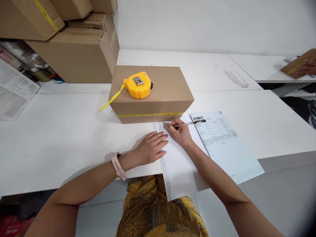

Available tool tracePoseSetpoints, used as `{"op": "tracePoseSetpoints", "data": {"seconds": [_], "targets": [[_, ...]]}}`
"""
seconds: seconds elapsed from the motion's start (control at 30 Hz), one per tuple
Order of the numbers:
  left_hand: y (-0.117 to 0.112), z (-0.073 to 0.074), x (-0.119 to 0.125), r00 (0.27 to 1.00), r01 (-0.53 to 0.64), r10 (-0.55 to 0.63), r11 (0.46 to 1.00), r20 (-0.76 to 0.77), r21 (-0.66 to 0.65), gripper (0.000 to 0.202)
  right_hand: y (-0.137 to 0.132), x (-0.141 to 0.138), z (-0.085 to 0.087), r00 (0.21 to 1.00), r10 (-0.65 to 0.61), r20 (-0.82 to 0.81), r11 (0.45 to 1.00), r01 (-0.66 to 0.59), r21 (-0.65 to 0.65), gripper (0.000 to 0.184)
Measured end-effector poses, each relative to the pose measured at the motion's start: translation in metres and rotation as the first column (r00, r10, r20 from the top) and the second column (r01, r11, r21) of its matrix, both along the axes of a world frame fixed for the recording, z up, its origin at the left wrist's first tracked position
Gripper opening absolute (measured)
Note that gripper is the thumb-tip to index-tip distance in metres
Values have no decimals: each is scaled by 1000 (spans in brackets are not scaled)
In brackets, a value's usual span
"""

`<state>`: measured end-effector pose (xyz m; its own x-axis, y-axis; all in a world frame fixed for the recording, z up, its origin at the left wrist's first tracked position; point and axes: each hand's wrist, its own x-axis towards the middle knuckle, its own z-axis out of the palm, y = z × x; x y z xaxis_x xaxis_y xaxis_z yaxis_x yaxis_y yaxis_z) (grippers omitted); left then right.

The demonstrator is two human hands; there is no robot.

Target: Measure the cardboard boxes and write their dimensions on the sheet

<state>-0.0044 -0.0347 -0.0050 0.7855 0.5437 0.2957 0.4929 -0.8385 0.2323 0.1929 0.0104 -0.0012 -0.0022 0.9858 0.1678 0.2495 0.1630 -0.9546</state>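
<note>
My right hand (181,132) is closed around a pen (189,123), its tip down near the top of a white sheet of paper (184,168). Rows of small handwriting run along the sheet's left edge. Flat on that edge lies my left hand (151,148), fingers stretched out and holding nothing. Just beyond both hands sits a closed cardboard box (163,84) with a yellow strip along its near side. On its top rests a yellow tape measure (139,86) with a yellow strap. Right of the sheet is a printed form (219,131) headed "PONY".
Several cardboard boxes (81,52) are stacked at the back left. A printed sheet (14,92) stands at the far left on the white table (61,131). At the far right, another person's hand (307,67) touches a cardboard box (293,69). A white wall is behind.
</note>
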Motion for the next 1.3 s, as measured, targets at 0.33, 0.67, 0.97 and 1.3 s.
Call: {"op": "tracePoseSetpoints", "data": {"seconds": [0.33, 0.67, 0.97, 1.3], "targets": [[0, 0, 0, 1000, 1, 0, 999, 7, -38, 36, 0, 0, 1, 1000, 0, -4, 1000, 0, -5, 28], [0, 1, 0, 1000, 0, 0, 999, 3, -35, 37, 0, -1, 2, 1000, -4, 16, 1000, 4, -1, 29], [0, 0, 0, 1000, -1, 2, 999, 14, -42, 36, 1, 1, 2, 999, -30, 21, 1000, 30, 1, 28], [0, 1, 1, 1000, -1, 1, 1000, 6, -20, 36, 1, 0, -1, 1000, -21, 22, 1000, 21, 8, 26]]}}
